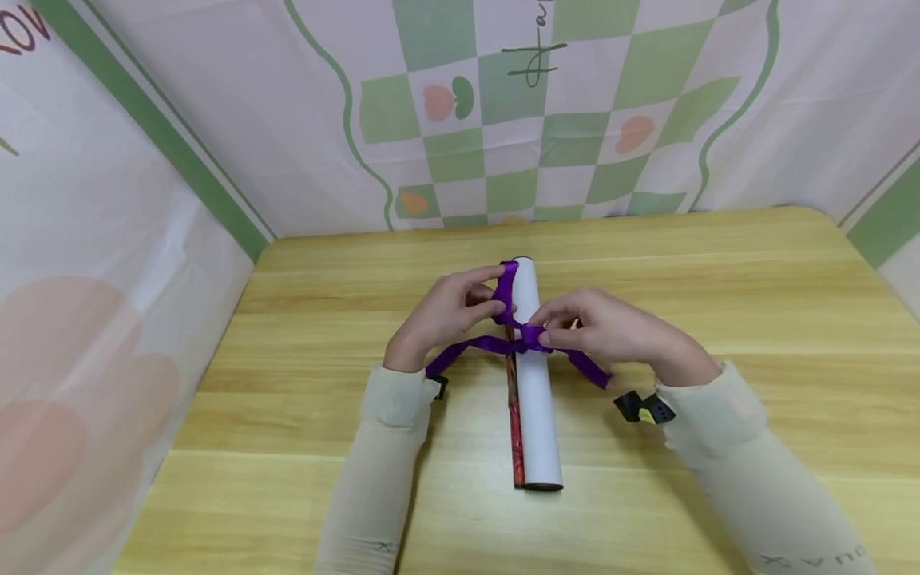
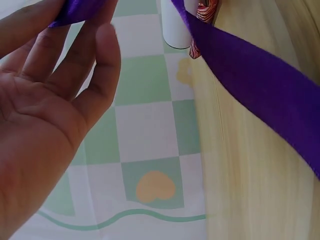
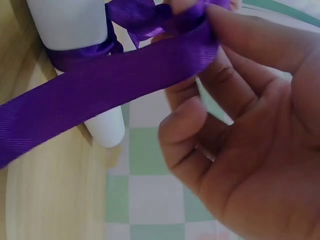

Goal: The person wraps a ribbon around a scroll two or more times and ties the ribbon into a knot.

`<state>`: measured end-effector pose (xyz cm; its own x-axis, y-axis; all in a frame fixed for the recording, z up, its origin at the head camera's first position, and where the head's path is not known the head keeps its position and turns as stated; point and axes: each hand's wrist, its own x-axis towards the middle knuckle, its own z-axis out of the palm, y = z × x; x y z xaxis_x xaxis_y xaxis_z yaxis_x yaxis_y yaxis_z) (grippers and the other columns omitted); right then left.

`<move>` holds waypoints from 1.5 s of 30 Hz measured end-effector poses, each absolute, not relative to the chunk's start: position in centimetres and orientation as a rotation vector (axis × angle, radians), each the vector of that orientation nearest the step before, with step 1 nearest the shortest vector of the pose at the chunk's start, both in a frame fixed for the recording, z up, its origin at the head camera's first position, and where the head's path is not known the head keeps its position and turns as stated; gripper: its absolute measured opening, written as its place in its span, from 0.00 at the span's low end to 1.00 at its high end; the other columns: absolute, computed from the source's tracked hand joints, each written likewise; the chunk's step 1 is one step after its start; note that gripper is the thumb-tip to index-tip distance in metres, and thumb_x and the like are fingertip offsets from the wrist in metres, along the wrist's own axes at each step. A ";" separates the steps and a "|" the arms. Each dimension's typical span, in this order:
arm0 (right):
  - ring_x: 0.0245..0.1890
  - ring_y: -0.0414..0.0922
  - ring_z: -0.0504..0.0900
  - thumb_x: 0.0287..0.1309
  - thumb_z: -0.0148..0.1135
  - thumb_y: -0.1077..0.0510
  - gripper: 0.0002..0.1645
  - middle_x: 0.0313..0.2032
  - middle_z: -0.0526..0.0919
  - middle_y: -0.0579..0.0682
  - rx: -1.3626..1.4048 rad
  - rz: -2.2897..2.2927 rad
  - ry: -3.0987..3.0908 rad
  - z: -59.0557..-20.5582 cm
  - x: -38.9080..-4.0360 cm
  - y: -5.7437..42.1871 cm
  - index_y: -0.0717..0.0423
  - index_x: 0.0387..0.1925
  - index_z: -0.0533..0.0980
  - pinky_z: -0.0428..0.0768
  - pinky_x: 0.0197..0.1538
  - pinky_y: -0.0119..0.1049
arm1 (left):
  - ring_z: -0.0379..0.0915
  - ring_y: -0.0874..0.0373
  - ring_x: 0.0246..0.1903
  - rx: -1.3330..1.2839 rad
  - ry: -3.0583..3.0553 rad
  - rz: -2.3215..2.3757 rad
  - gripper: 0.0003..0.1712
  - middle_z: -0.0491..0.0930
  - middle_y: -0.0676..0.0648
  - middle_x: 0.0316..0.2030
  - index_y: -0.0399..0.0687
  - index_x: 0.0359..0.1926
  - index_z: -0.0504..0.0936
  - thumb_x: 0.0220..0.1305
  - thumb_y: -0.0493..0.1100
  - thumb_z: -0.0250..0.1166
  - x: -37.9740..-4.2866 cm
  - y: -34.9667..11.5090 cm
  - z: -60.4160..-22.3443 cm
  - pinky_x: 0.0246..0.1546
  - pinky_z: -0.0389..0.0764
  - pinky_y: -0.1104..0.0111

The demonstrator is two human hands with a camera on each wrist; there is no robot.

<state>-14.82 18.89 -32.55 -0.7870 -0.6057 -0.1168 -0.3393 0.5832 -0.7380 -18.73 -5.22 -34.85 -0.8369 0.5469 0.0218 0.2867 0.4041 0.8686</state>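
A purple ribbon point(image 1: 492, 344) is wrapped around a rolled white scroll point(image 1: 537, 415) that has a red patterned edge point(image 1: 517, 447) along its left side. The ribbon bunches into a knot at the roll's middle, and loose tails trail to both sides. My left hand point(image 1: 453, 310) pinches a raised ribbon loop left of the roll. Over the roll, my right hand point(image 1: 600, 326) pinches the ribbon beside the knot. In the right wrist view, the ribbon band point(image 3: 82, 55) circles the white roll, and a tail hangs from the fingers of the right hand point(image 3: 250, 135).
The roll lies lengthwise on a light wooden table point(image 1: 287, 415). Behind the table hangs a green and white checked cloth point(image 1: 510, 152), with another printed cloth point(image 1: 108, 239) at the left. Small black devices point(image 1: 644, 408) sit at the wrists.
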 end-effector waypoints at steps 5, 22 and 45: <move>0.33 0.43 0.79 0.63 0.56 0.56 0.08 0.33 0.84 0.45 -0.634 -0.998 2.542 -32.3 -14.6 19.0 0.54 0.39 0.79 0.77 0.37 0.39 | 0.75 0.49 0.30 0.735 2.391 1.373 0.31 0.84 0.51 0.40 0.50 0.69 0.67 0.65 0.43 0.60 -18.7 -5.1 -34.9 0.29 0.71 0.71; 0.25 0.44 0.77 0.61 0.57 0.57 0.08 0.28 0.83 0.48 -0.411 -0.961 2.712 -33.0 -14.9 18.2 0.56 0.35 0.80 0.76 0.31 0.39 | 0.79 0.64 0.40 0.786 2.417 1.323 0.31 0.83 0.48 0.43 0.50 0.69 0.68 0.65 0.43 0.60 -18.6 -4.5 -35.2 0.38 0.77 0.72; 0.39 0.50 0.78 0.66 0.54 0.50 0.14 0.38 0.81 0.53 -0.625 -1.360 2.392 -32.4 -13.9 18.1 0.56 0.40 0.76 0.79 0.41 0.40 | 0.77 0.61 0.45 0.804 2.388 1.407 0.29 0.79 0.47 0.48 0.53 0.70 0.65 0.68 0.42 0.55 -18.3 -3.7 -35.6 0.41 0.79 0.71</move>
